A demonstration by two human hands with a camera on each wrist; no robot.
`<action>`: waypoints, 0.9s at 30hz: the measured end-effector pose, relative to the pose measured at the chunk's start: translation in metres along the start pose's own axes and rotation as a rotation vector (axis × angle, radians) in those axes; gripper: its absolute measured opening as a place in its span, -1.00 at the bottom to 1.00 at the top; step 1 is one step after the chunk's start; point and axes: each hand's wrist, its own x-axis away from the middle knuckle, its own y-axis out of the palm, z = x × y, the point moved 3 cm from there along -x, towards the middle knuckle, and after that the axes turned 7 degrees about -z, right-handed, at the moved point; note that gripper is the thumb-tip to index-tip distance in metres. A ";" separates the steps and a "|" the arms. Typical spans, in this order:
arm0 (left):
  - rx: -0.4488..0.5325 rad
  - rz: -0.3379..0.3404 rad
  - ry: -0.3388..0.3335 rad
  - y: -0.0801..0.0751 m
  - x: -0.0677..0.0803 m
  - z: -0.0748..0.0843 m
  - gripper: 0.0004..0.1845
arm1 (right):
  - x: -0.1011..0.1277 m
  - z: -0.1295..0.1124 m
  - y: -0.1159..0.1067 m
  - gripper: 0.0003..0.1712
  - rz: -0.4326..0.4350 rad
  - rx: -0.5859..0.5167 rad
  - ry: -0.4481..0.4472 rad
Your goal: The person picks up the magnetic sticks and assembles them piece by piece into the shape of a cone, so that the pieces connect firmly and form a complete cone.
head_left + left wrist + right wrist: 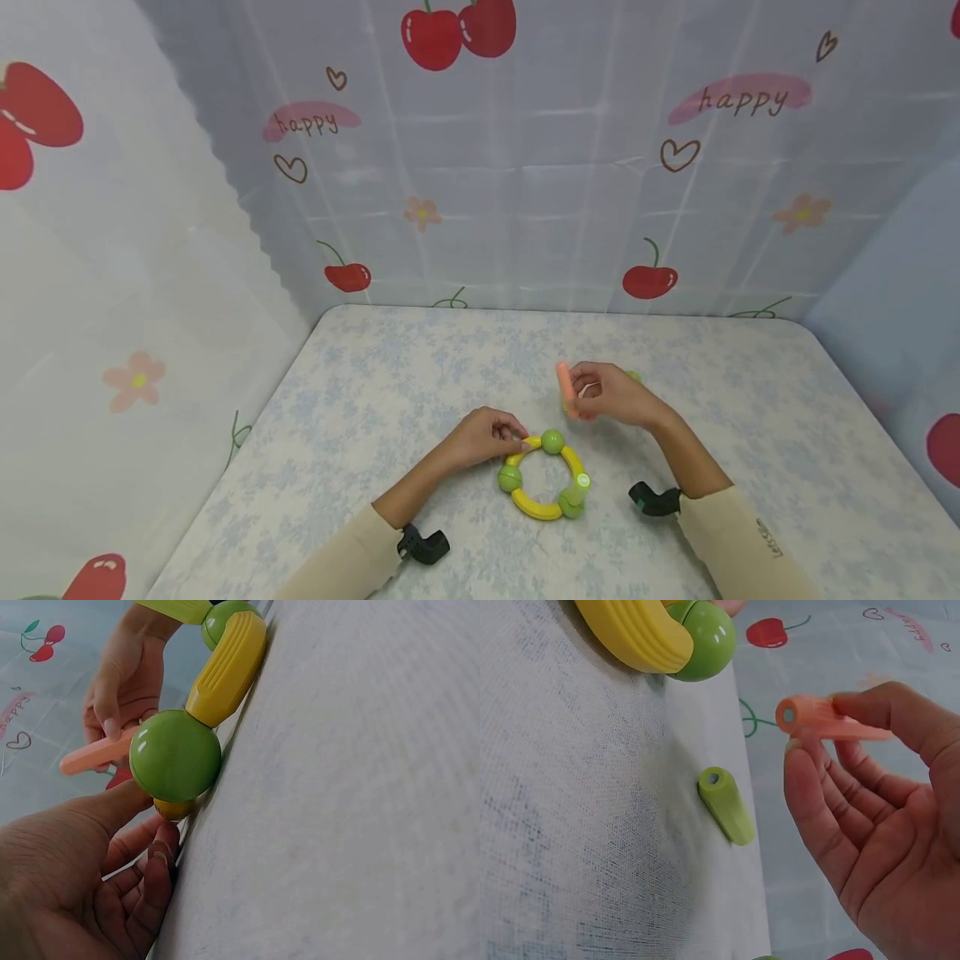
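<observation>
A ring of curved yellow magnetic rods (537, 511) and green balls (510, 478) lies on the table. Out of its lower right ball sticks a light green rod (581, 487). My left hand (482, 437) holds the ring's upper left yellow rod between thumb and fingers, beside a green ball (175, 756). Above the table beyond the ring, my right hand (611, 392) pinches a straight orange magnetic rod (829, 718) between thumb and fingertips. A round metal tip shows at one end of it. The orange rod is apart from the ring.
Behind my right hand a light green rod (727, 806) lies on the table, mostly hidden in the head view. The table (360, 367) has a pale blue floral cover. A printed curtain (525, 208) hangs along its back edge, with another at the left side.
</observation>
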 end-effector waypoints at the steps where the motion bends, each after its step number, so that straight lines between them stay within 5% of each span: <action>1: 0.001 -0.001 -0.001 0.000 0.000 0.000 -0.84 | 0.000 -0.001 0.001 -0.67 -0.032 -0.006 -0.033; 9: -0.005 0.002 -0.003 0.000 0.000 0.001 -0.84 | 0.001 -0.008 0.008 -0.84 -0.189 -0.014 -0.161; 27: 0.015 0.003 -0.003 0.000 0.000 0.000 -0.83 | 0.001 -0.013 0.017 -0.88 -0.245 0.029 -0.222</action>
